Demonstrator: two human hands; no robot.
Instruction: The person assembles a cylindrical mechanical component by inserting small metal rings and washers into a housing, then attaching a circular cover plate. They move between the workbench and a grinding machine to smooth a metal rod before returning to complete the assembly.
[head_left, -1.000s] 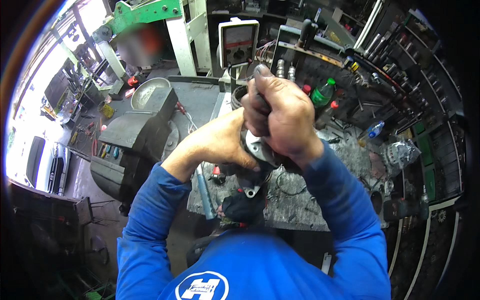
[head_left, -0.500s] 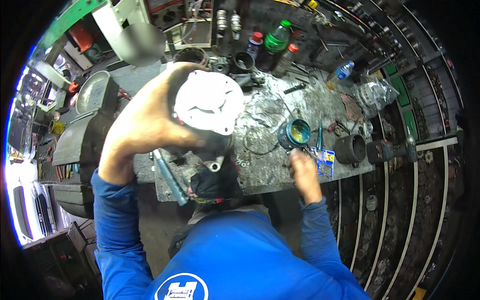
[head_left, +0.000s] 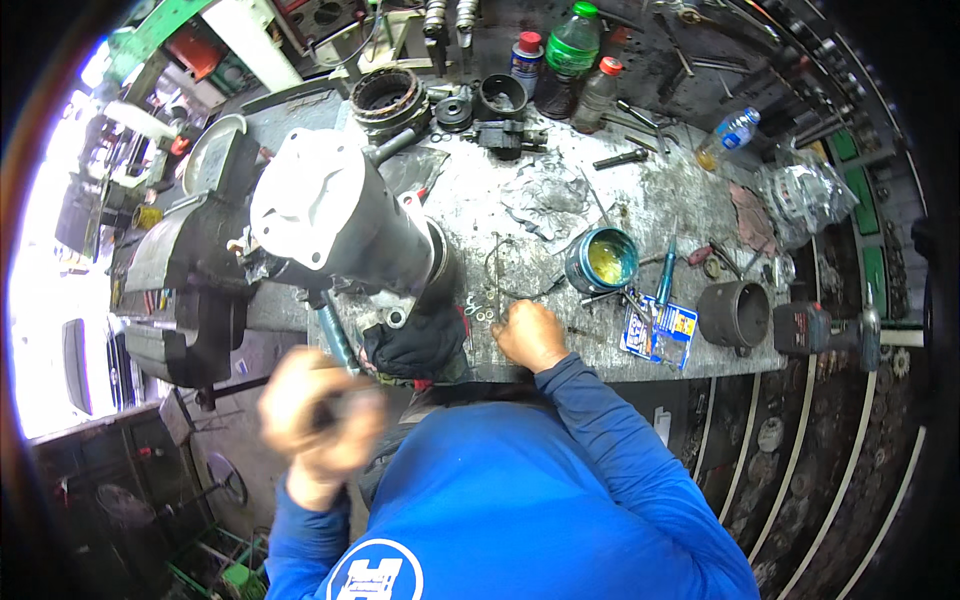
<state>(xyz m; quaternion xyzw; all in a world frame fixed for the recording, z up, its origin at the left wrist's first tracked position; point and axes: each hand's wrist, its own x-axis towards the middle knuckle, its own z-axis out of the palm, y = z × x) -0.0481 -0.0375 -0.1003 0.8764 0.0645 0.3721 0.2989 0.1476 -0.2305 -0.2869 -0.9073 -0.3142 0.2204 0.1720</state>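
Note:
A silvery metal housing (head_left: 375, 215), cylindrical with a flanged end, rests tilted at the left of the bench with neither hand on it. My left hand (head_left: 320, 410) is off the bench edge, close to my body. Motion blurs its curled fingers, and whether the dark patch between them is an object cannot be told. My right hand (head_left: 530, 335) is lowered to the bench top with its fingers curled together; whatever is at the fingertips is hidden. Just left of it lie several small washers (head_left: 484, 316). A black cloth (head_left: 420, 345) lies below the housing.
An open teal tub of yellowish grease (head_left: 603, 262) stands right of my right hand, near a blue card (head_left: 658, 335) and a dark metal ring (head_left: 733, 315). Bottles (head_left: 572, 60) line the back. A blue-handled tool (head_left: 337, 335) lies at the left edge, by a vise (head_left: 180, 270).
My left hand has let go of the metal housing and moved down toward my body. My right hand has shifted left, from beside the grease tub to near the washers.

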